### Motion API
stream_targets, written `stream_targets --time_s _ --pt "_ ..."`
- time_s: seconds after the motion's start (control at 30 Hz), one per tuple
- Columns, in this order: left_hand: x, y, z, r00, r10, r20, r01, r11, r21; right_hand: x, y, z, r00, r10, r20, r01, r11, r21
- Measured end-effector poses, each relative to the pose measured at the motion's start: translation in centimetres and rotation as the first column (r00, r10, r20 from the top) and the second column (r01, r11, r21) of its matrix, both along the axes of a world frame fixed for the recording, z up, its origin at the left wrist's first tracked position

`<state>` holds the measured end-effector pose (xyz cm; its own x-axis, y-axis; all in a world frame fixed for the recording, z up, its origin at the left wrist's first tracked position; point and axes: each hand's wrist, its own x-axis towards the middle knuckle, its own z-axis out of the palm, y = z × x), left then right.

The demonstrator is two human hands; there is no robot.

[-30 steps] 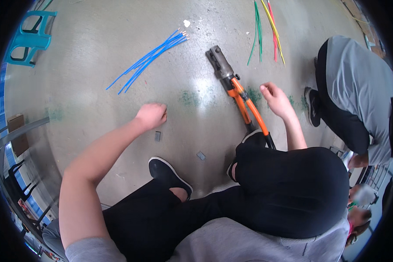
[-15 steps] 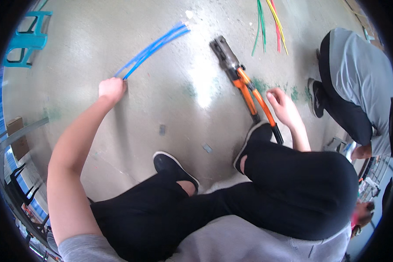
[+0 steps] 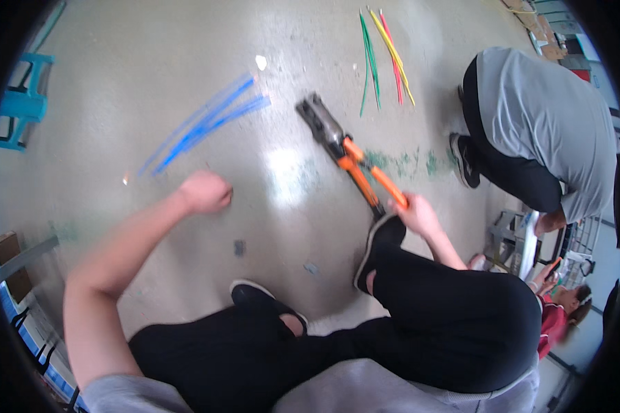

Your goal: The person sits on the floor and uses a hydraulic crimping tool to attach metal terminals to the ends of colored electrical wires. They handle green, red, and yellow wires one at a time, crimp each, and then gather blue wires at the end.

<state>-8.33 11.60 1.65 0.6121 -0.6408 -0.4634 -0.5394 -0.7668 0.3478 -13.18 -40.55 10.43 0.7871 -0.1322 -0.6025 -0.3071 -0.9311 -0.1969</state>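
My left hand (image 3: 207, 193) is curled into a loose fist over the floor, slightly blurred, with nothing sticking out of it. Beyond it lie several blue wires (image 3: 203, 131), loosely bunched and apart from the hand. The fingers of my right hand (image 3: 417, 215) are wrapped round one orange handle of a long-handled crimping tool (image 3: 351, 165). Its dark metal head (image 3: 322, 122) points away to the far left, and its other handle reaches down to my shoe (image 3: 386, 234).
Green wires (image 3: 369, 65), yellow wires (image 3: 393, 55) and red wires (image 3: 395, 65) lie at the far side. A person in a grey shirt (image 3: 537, 110) bends at the right, near another person in red (image 3: 552, 323). At the far left stands a teal stool (image 3: 22, 104).
My left hand has let go of the blue wires and come back toward me and to the right. My right hand has closed on the tool's handle. The view has shifted.
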Motion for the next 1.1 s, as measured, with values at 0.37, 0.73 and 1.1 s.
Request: stream_targets --time_s 0.37,0.73,1.1 --pt "-1.1 -1.2 -0.8 0.991 -0.112 -0.070 0.110 0.993 -0.030 3.8 -1.8 1.4 0.943 0.220 0.250 -0.164 0.960 -0.228" --pt "-23.4 -3.4 5.2 -0.412 -0.039 -0.910 -0.502 0.843 0.191 -13.0 1.6 -4.4 0.960 0.066 0.271 -0.157 0.930 0.331" --pt "-27.9 -13.0 -3.8 -0.486 -0.005 -0.874 -0.848 0.247 0.470 -12.3 -2.1 -9.9 0.986 0.041 0.163 -0.058 0.993 0.101"
